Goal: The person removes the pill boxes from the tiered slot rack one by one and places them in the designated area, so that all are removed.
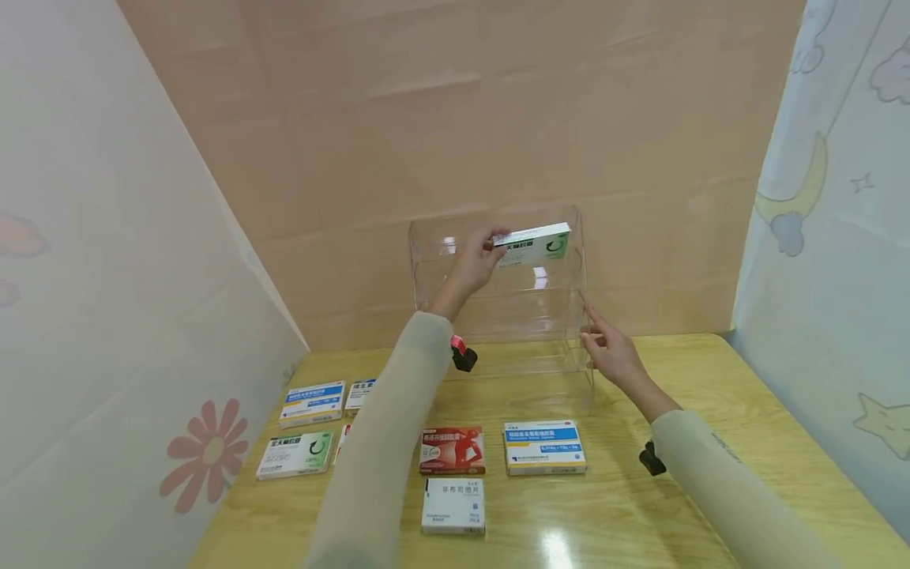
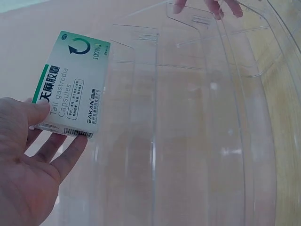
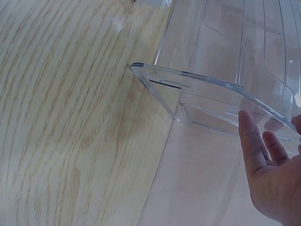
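My left hand (image 1: 475, 261) pinches a green and white medicine box (image 1: 536, 246) by one end, thumb on its face. The left wrist view shows the box (image 2: 73, 84) labelled "Tall gastrodia Capsules". It is held up at the top tier of a clear plastic tiered rack (image 1: 498, 304); whether they touch I cannot tell. At the rack's right side, my right hand (image 1: 614, 356) holds the edge of the side panel. In the right wrist view its fingers (image 3: 251, 146) lie along the clear panel (image 3: 207, 80), with the thumb partly cut off by the frame.
On the wooden table in front lie a red box (image 1: 452, 451), a white box (image 1: 453, 506) and a blue-white box (image 1: 545, 448). Several more lie at left, including a blue-white box (image 1: 313, 404) and a green-white box (image 1: 295, 455). My left sleeve (image 1: 384, 450) partly covers others.
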`<state>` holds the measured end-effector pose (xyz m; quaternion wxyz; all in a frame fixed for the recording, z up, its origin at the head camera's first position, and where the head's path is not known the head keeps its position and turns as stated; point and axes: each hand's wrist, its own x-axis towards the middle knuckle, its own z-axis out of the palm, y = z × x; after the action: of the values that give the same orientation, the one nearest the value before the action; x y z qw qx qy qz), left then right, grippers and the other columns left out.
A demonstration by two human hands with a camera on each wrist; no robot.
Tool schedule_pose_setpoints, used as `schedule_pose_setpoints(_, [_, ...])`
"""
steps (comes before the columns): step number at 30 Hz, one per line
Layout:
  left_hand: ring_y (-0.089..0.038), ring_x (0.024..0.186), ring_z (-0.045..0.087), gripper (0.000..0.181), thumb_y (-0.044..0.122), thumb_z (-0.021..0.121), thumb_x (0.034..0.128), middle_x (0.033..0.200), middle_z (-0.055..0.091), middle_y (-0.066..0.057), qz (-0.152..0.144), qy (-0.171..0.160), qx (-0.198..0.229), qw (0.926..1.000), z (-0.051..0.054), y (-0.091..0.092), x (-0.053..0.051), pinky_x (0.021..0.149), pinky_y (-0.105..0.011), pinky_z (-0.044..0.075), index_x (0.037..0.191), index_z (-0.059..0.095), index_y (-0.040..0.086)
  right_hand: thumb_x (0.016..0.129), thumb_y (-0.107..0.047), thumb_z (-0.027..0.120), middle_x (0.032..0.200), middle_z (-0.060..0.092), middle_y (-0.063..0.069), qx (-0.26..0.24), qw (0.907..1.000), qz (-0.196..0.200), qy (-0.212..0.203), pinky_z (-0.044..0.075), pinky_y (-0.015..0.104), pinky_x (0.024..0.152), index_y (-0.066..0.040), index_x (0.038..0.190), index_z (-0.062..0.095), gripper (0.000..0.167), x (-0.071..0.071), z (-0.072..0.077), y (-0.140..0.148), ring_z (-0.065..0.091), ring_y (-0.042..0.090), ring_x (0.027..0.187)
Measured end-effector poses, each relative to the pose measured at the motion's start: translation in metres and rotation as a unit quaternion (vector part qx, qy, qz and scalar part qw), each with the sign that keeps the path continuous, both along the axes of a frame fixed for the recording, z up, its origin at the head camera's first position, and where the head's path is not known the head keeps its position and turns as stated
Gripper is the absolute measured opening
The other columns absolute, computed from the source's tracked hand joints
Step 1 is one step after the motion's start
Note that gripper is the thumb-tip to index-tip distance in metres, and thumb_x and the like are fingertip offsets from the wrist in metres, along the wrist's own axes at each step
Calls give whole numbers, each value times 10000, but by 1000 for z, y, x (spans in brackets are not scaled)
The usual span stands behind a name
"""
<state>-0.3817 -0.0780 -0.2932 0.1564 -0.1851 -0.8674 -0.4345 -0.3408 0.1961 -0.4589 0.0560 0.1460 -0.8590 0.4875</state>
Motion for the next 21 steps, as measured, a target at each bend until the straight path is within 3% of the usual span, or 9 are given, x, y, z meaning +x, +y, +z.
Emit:
schedule_pose_setpoints(6, [-257,1095,655,309,62,638,992,1269,640,-109,50,284,158,9995,15,-6,10,818,-282,585,1300,616,70,1079,-216,479,1420,511,271,-26,10000,18,-4,624,393,703,-232,1632,174,632,-3,3,0,597,466,1150])
schedule_pose_setpoints(13, [-218,1062,644,309,81,634,998,1259,634,-87,-203,-81,156,9996,28,-5,30,768,-276,581,1305,599,81,1084,-228,468,1428,506,271,16,10000,34,-45,621,337,697,-240,1634,153,634,-7,5,3,596,452,1155])
schedule_pose_setpoints(17, [-218,1024,638,304,67,616,1006,1243,639,-105,-580,-311,97,9978,26,0,45,743,-273,591,1308,587,50,1082,-249,476,1428,504,273,-1,10000,31,-55,622,343,696,-245,1635,154,639,-9,5,2,592,464,1161])
schedule_pose_setpoints(21, [-219,1002,627,308,68,612,1010,1245,633,-118,-984,-606,25,9933,17,7,61,763,-291,605,1314,580,28,1081,-256,483,1421,512,272,44,9999,-20,-94,623,349,685,-238,1635,165,639,-9,3,2,598,458,1153])
